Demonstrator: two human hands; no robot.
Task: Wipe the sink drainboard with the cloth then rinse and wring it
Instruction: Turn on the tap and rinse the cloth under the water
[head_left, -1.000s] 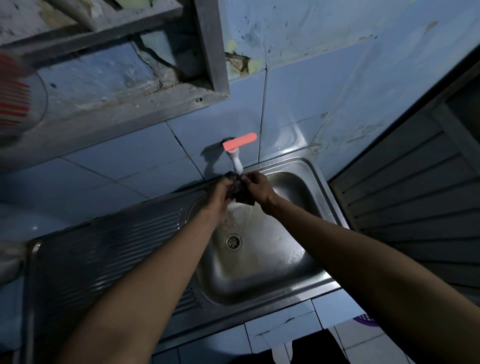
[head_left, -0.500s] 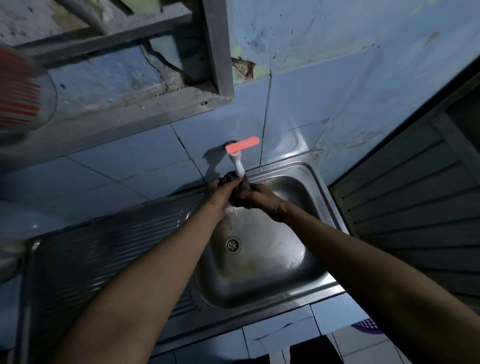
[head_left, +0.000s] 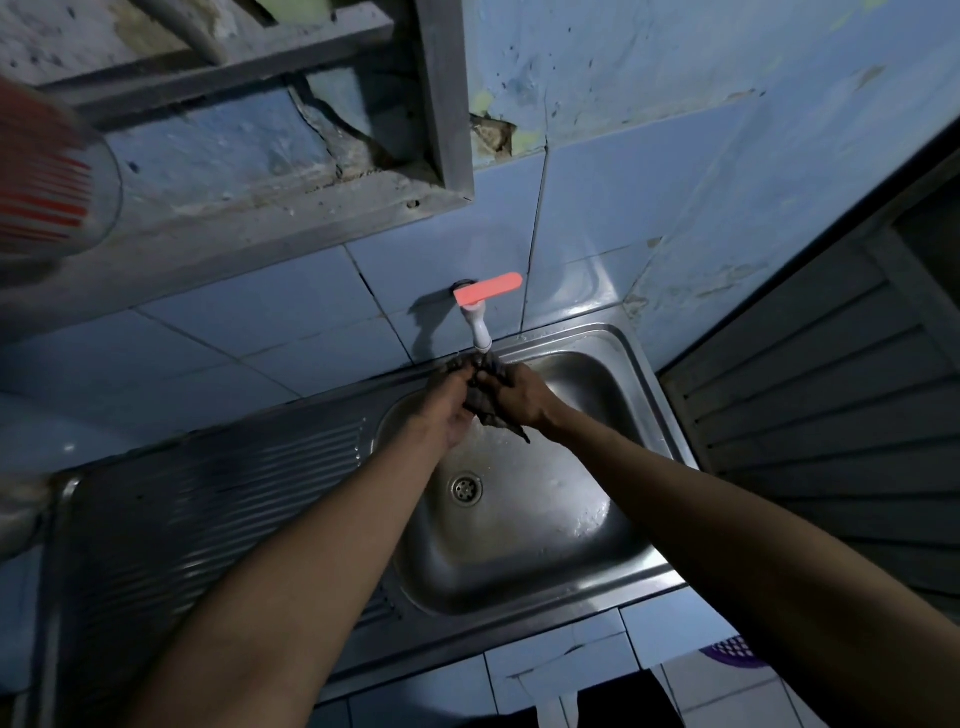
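Both hands have bunched tighter: left hand (head_left: 451, 410) and right hand (head_left: 522, 397) grip the cloth (head_left: 485, 402) under the tap (head_left: 478, 332), twelve o'clock of the drain (head_left: 466, 488). Best knead thoroughly, then twist.

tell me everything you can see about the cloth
The cloth is dark, grey to black, and looks like soft, wet fabric, bunched into a crumpled wad. Both hands grip it: the left hand from the left, the right hand from the right. It hangs over the sink basin, right under the white tap spout. A pointed corner dangles down below the right hand. Any pattern or weave is too dim to tell.
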